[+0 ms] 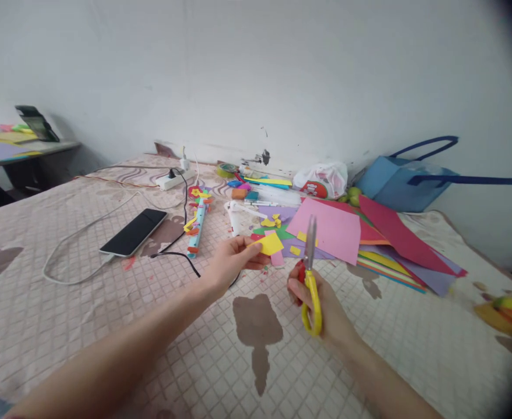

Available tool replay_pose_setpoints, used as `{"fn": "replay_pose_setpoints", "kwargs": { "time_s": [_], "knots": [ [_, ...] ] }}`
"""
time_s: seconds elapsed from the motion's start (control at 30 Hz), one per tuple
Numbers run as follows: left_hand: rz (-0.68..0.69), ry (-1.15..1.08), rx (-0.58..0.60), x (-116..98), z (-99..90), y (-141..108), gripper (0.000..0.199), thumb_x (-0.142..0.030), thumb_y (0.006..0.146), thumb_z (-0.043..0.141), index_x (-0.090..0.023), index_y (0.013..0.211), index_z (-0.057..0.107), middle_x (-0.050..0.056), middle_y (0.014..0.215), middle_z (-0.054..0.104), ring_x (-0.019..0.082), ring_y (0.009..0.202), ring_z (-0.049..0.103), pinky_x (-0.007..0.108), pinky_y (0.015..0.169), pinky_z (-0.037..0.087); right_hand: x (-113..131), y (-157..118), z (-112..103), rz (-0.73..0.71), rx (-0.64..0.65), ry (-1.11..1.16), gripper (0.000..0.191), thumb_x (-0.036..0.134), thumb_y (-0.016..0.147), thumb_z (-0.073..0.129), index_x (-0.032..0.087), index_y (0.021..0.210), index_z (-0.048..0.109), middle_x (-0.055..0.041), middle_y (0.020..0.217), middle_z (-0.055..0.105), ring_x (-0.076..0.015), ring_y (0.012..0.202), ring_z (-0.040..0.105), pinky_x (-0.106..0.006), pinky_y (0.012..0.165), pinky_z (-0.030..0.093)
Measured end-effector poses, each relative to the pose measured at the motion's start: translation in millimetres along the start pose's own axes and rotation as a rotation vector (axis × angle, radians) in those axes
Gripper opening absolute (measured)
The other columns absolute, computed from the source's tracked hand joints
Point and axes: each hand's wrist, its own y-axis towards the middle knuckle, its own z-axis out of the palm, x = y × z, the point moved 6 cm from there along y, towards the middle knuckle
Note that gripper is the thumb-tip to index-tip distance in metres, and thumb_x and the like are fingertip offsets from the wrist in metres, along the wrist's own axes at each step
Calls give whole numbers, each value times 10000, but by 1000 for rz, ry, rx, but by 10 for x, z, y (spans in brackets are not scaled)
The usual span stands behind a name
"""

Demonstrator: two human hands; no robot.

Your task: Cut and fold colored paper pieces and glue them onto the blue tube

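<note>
Between the thumb and fingers of my left hand (238, 254) is a small piece of yellow paper (272, 244), pinched at its left end. My right hand (325, 297) grips a pair of scissors (310, 250) with yellow and red handles. The blades point up and away from me and look closed, though they are slightly blurred. They stand to the right of the yellow paper, apart from it. Behind both hands lie small yellow scraps (295, 251) and a pink sheet of paper (325, 227).
Coloured sheets (406, 238) spread to the right, by a blue bag (406, 183). A decorated light-blue strip (198, 224) lies left of centre. Farther left are a phone (134, 231) on a white cable and a power strip (175, 180). A plastic bag (323, 179) sits near the wall.
</note>
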Motion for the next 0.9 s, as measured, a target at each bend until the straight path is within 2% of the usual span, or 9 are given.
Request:
{"fn": "replay_pose_setpoints", "kwargs": {
  "time_s": [0.13, 0.3, 0.37, 0.53, 0.7, 0.77, 0.9],
  "knots": [
    [-23, 78, 22, 103, 128, -75, 203, -294, 754, 638, -111, 775, 550, 73, 723, 686, 158, 696, 664, 281, 685, 526, 83, 15, 43, -117, -94, 108, 286, 309, 665, 717, 214, 809, 488, 21, 775, 523, -123, 714, 496, -245, 657, 404],
    [0, 148, 41, 151, 203, -124, 197, -294, 747, 636, -113, 751, 557, 57, 748, 669, 132, 670, 641, 254, 652, 520, 95, 13, 198, -136, -83, 62, 299, 331, 706, 672, 223, 917, 489, -11, 823, 571, -152, 734, 530, -284, 684, 438],
    [7, 171, 45, 152, 196, -117, 197, -298, 752, 627, -115, 743, 556, 51, 732, 662, 135, 668, 640, 249, 629, 517, 62, 19, 217, -124, -87, 67, 275, 325, 708, 668, 222, 885, 485, -6, 806, 573, -148, 724, 534, -279, 673, 439],
    [10, 161, -23, 108, 62, -38, 207, -312, 753, 628, -118, 767, 556, 67, 743, 676, 158, 705, 656, 254, 620, 513, -22, 45, 42, -83, -172, 100, 282, 296, 663, 710, 219, 802, 478, 47, 701, 492, -97, 594, 470, -231, 559, 390],
    [-12, 171, 0, 101, 24, -3, 189, -297, 756, 627, -117, 774, 570, 69, 753, 684, 151, 708, 655, 244, 620, 509, 86, 72, -221, -124, -303, 140, 289, 300, 635, 729, 210, 750, 480, 57, 662, 469, -79, 539, 430, -223, 512, 355],
    [-34, 201, 34, 133, 61, -17, 179, -286, 758, 623, -115, 762, 571, 67, 741, 680, 150, 702, 656, 243, 615, 506, 114, 84, -232, -110, -287, 126, 264, 339, 671, 698, 204, 733, 479, 46, 648, 485, -83, 521, 427, -226, 488, 342],
    [-109, 292, 122, 252, 165, -61, 178, -281, 753, 625, -112, 722, 577, 61, 666, 675, 125, 619, 642, 219, 577, 484, 76, 92, -109, -38, -147, 123, 268, 378, 692, 677, 196, 720, 482, 48, 610, 467, -82, 498, 421, -223, 469, 331]
  ]
}}
